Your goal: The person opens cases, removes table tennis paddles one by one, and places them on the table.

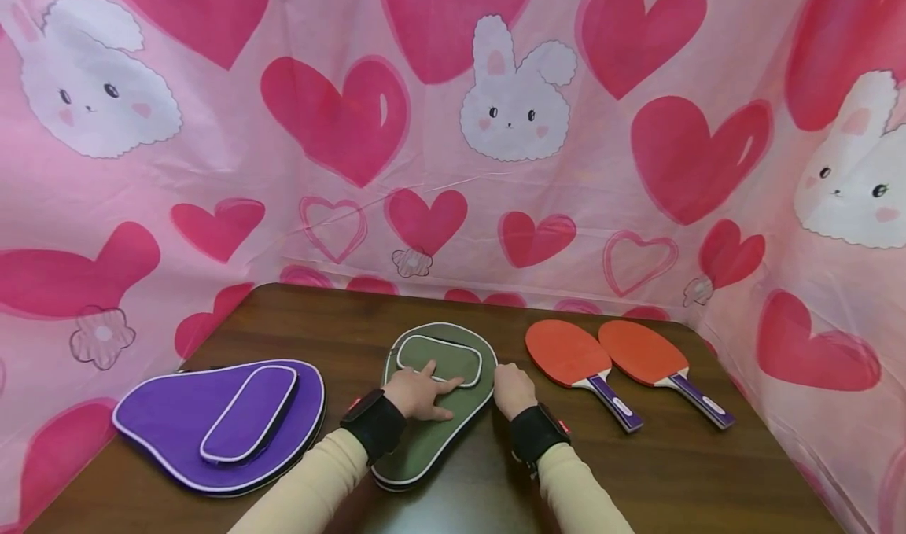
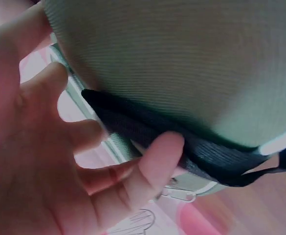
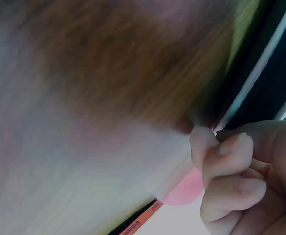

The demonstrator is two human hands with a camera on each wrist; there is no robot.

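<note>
A green paddle case (image 1: 418, 455) with white piping and a small front pocket (image 1: 435, 351) lies flat on the table. My left hand (image 1: 422, 394) rests on it with fingers spread, the fingertips at the pocket's lower edge. At the case's right edge, my right hand (image 1: 513, 391) has its fingers curled. In the right wrist view, thumb and forefinger pinch the zipper pull against the black zippered side (image 3: 265, 73); the fingers hide most of the pull. The left wrist view shows the green fabric and a black strip (image 2: 147, 132) by the fingers.
A purple paddle case (image 1: 177, 424) with its own pocket lies to the left. Two red table tennis paddles (image 1: 566, 351) (image 1: 640, 351) lie side by side at the right, handles toward me. A pink heart-and-bunny cloth (image 1: 439, 149) hangs behind the wooden table (image 1: 637, 479).
</note>
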